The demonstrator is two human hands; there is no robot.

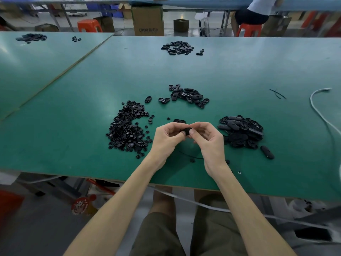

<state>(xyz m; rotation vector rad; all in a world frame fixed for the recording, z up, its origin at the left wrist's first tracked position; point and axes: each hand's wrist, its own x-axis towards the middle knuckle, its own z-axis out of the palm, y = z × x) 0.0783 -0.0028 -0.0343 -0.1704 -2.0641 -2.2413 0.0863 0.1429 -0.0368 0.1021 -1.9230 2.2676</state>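
Green work table [77,111], factory floor behind it with cartons and red stools. We note both hands raised just above the table's near part, between two heaps. Left hand [166,138] — fingers curled, thumb and fingertips pinching a small black plastic part [187,130]. Right hand [209,139] is curled likewise, its thumb pressing the same part from the other side. The fingers hide most of the part; we cannot tell whether it is one piece or two being mated. Heap of small round pieces [127,130] lies to the left, heap of oval shells [241,133] to the right, a third heap [188,96] further back.

Our judgement: moulded plastic, very light, stiff, smooth enough to slip — likely to crack rather than bend if forced. Best held by its edges with the fingertips, leaving the face free for a thumb.
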